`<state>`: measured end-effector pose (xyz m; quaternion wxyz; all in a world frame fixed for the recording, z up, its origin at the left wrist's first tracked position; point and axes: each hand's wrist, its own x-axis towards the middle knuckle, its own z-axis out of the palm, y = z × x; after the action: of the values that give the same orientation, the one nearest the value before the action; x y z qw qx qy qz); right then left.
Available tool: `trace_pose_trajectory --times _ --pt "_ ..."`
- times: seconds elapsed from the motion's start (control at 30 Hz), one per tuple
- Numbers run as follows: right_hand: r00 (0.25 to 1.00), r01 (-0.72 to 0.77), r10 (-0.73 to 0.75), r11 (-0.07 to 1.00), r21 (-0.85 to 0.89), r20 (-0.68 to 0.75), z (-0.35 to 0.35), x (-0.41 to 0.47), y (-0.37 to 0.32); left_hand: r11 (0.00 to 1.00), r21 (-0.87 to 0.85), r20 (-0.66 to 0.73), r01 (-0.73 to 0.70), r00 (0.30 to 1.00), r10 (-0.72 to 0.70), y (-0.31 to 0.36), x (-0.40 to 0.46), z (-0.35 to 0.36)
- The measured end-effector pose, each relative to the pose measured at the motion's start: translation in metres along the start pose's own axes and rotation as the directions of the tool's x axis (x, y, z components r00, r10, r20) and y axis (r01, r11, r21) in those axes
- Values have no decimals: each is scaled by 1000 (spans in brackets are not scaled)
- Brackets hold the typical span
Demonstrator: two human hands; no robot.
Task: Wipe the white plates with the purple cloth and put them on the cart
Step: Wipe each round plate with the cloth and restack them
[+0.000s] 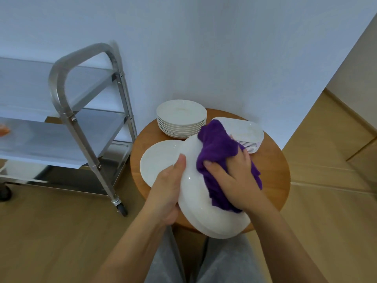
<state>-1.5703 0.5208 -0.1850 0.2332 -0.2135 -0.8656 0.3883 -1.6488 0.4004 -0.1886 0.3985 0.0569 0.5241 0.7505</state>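
— Where is the plate being wiped?

— The plate sits low in the middle of the frame, tilted, lifted above the round wooden worktop. The left hand is at its left edge, the right hand on its upper face.

— How do the hands lie?

— The left hand grips the rim, thumb over the top edge, fingers curled underneath. The right hand is curled around the purple cloth, pressing it against the plate; the cloth bunches out above and below the fingers.

— And the other plates?

— A stack of round plates stands at the back of the worktop, centre frame. A stack of oblong plates lies just to its right, partly behind the cloth. One large round plate lies flat on the worktop's left side, partly hidden by the held plate.

— The cart?

— The metal cart fills the left of the frame, just beside the worktop, on the wooden floor. Its shelves reflect light; I cannot tell what lies on them.

— Any writing or labels?

— None that can be read.
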Motion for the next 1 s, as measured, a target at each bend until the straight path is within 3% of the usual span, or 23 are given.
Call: trace_pose_trajectory --times 0.27,0.4,0.5,0.53,0.6,0.63,0.7,0.77,0.8,0.87,0.93,1.0 --pt "969 -163 131 976 143 212 16 -36 -6 994 -51 -104 -100 990 95 1 6 -5" --pt "991 -126 109 952 279 76 19 -57 19 987 -59 -65 -147 988 143 7 5 -8" --pt "968 -218 250 894 390 -33 15 -51 27 978 123 -44 -168 984 175 9 -2 1" --pt "945 -273 327 829 487 -26 11 -46 22 951 239 -55 -196 975 215 8 -5 5" --pt "862 -425 489 549 720 135 4 -38 12 825 480 24 -299 944 328 3 -13 12" --pt "840 -427 507 399 811 193 0 -34 6 726 598 118 -339 933 339 -1 -16 16" --pt "866 -317 468 247 916 174 -8 -28 2 411 820 323 -399 915 244 -7 -19 21" --pt "903 -229 396 122 966 164 -15 -28 0 5 905 419 -425 895 152 -5 -16 22" --pt "908 -231 379 101 968 178 -18 -27 -1 -153 884 462 -441 873 154 -2 -14 21" --pt "892 -309 381 123 943 242 -19 -28 -3 -331 807 558 -489 815 156 0 -9 19" --pt "838 -373 503 239 897 214 -17 -27 -5 -427 743 604 -515 791 98 -2 -5 20" --pt "780 -387 612 313 867 126 -11 -27 -2 -463 726 595 -509 802 50 -7 -4 21"
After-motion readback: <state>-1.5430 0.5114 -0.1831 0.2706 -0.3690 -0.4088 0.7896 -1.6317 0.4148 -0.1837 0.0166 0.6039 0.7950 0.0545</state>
